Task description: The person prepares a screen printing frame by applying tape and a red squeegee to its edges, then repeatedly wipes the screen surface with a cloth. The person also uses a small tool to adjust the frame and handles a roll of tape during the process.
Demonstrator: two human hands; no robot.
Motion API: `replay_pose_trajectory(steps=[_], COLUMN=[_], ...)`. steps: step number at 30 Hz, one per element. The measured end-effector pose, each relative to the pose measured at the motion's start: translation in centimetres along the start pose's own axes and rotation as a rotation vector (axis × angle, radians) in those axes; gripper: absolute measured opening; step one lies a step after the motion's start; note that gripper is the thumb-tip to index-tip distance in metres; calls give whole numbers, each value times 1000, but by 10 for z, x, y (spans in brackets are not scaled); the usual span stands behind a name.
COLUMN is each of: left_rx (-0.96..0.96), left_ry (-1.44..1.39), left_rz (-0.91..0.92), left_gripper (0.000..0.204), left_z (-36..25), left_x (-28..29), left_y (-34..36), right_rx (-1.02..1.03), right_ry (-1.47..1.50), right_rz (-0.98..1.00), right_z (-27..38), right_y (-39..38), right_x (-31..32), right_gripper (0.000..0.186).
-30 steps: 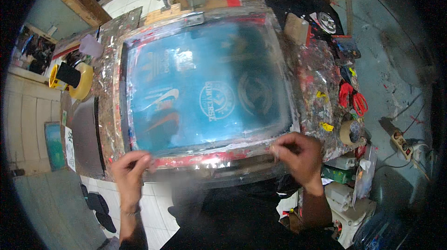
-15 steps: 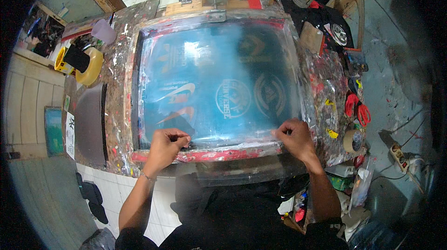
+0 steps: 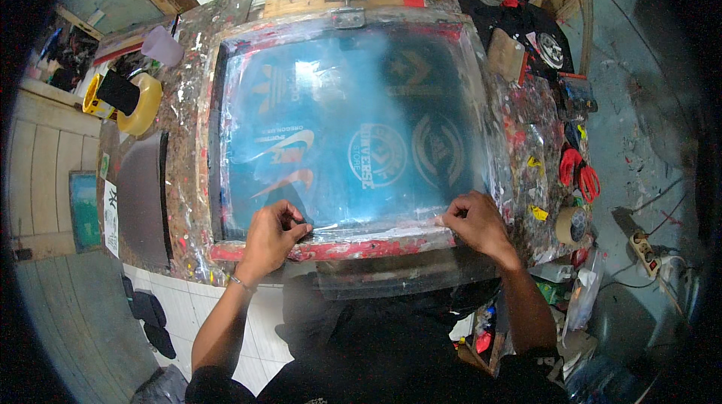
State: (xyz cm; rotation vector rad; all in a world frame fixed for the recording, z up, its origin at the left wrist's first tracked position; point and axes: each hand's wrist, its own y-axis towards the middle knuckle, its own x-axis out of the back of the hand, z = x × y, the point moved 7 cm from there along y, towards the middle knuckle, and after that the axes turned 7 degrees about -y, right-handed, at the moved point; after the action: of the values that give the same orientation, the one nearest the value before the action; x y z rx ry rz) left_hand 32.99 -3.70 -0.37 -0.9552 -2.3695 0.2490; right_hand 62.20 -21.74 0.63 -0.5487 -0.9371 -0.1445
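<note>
A screen-printing frame (image 3: pixel 361 251) with blue mesh (image 3: pixel 331 114) lies flat in front of me, pale logo shapes showing in the mesh. At its near left corner, my left hand (image 3: pixel 272 237) is closed in a pinch. My right hand (image 3: pixel 478 225) pinches in the same way by the near right corner. Between the fingertips, just inside the near rail, runs a thin shiny strip (image 3: pixel 376 228) that looks like clear tape; its ends are hidden at my fingers. A metal hinge clamp (image 3: pixel 348 19) grips the far rail.
On the paint-stained table (image 3: pixel 188 114), a yellow tape roll (image 3: pixel 143 107) and a lilac cup (image 3: pixel 162 46) stand at left, beside a dark flat panel (image 3: pixel 144 197). Red-handled scissors (image 3: pixel 577 175) and another tape roll (image 3: pixel 571 225) are at the right edge. A power strip (image 3: pixel 644 254) lies beyond.
The view has shifted slightly. Both hands keep their pinches at the near rail, with hardly any movement along the frame.
</note>
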Motion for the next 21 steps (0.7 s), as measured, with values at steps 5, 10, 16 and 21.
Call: replay_pose_trajectory(steps=[5, 10, 16, 21], left_rx=[0, 10, 17, -15], left_ry=[-41, -134, -97, -39], left_rz=[-2, -31, 8, 12], left_gripper=[18, 18, 16, 19], left_z=[-6, 2, 2, 0], left_x=[0, 0, -1, 1], left_y=[-1, -3, -3, -1], right_rx=[-7, -4, 25, -3], right_ry=[112, 98, 91, 94], right_rz=[-10, -35, -100, -10], right_z=[-9, -4, 0, -14], right_y=[2, -4, -11, -3], right_x=[-2, 6, 10, -3], right_gripper=[29, 24, 24, 27])
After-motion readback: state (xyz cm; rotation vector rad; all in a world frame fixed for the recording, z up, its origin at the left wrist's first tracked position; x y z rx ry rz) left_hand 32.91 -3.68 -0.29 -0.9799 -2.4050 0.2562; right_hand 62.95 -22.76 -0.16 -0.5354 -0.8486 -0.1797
